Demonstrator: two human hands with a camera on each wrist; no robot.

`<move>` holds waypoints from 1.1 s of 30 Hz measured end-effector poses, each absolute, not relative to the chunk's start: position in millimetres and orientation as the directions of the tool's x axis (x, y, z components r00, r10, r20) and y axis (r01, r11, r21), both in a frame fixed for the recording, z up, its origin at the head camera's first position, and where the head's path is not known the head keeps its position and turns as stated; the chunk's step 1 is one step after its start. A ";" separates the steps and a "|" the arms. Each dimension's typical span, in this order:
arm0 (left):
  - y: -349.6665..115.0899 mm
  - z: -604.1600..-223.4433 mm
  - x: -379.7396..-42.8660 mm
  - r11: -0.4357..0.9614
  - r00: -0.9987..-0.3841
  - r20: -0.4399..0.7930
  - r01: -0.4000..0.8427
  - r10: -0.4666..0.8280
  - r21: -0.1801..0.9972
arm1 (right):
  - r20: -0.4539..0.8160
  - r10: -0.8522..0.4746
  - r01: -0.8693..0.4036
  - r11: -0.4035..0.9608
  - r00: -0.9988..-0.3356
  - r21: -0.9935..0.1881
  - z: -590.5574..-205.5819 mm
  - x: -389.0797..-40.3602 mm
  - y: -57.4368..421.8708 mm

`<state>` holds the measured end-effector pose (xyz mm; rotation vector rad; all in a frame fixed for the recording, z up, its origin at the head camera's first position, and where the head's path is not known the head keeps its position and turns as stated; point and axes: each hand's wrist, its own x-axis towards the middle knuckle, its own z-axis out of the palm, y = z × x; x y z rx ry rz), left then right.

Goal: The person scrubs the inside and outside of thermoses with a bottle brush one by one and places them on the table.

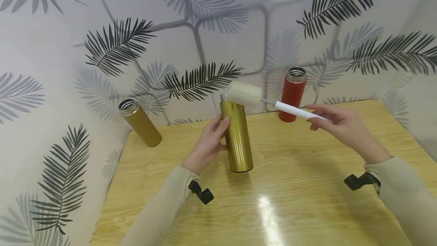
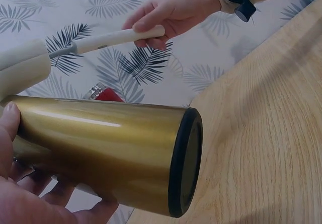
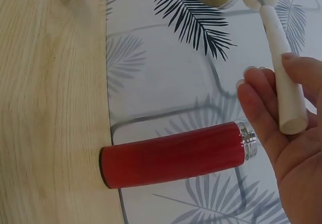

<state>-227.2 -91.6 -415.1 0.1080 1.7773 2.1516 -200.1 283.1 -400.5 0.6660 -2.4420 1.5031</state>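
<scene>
The brush [image 1: 294,110] is pinched by its white handle, near the end, between the thumb and fingers of the right hand [image 1: 346,126]. By the left hand [image 1: 211,141], the gold bottle [image 1: 238,139] is gripped at its upper half; it is held above the table [image 1: 307,200], nearly upright, its top tipped slightly to the left.

From the right hand, the brush's long axis is directed leftward and a little away, across the bottle's axis rather than along it. The sponge [image 1: 244,93] at its far end is seen right by the steel neck [image 1: 223,96], overlapping the bottle's top; whether the two touch cannot be told. The neck lies much nearer the left hand than the right. In judgement, everything turns on that crossing: sponge and bottle would be lined up only if one axis were swung onto the other.

Farther out, the red bottle [image 1: 291,100] is stood beyond the brush, by the wall [image 1: 232,44]; the other gold bottle [image 1: 141,124] is set well to the left.
</scene>
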 end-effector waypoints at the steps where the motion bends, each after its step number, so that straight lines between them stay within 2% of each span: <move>1: -91.9 -415.1 -227.2 -0.154 -0.936 -0.158 -0.215 0.314 0.964 | 0.387 -0.291 -0.479 0.406 -0.875 -0.778 -401.0 -200.9 283.0; 7: -93.3 -415.5 -228.1 -0.149 -0.936 -0.158 -0.213 0.314 0.966 | 0.434 -0.382 -0.578 0.539 -0.816 -0.613 -401.8 -204.3 278.1; 13: -94.1 -414.7 -228.0 -0.159 -0.933 -0.151 -0.212 0.328 0.964 | 0.466 -0.369 -0.593 0.550 -0.804 -0.588 -403.3 -206.9 271.1; 20: -93.8 -416.3 -229.8 -0.170 -0.923 -0.158 -0.228 0.351 0.959 | 0.541 -0.500 -0.732 0.541 -0.676 -0.415 -409.7 -214.4 268.7; 25: -94.0 -418.4 -231.3 -0.183 -0.911 -0.170 -0.253 0.375 0.950 | 0.555 -0.545 -0.776 0.489 -0.629 -0.399 -417.3 -217.5 265.3; 33: -97.2 -418.8 -235.1 -0.251 -0.924 -0.207 -0.293 0.320 0.923 | 0.534 -0.621 -0.819 0.406 -0.573 -0.407 -436.4 -216.1 265.2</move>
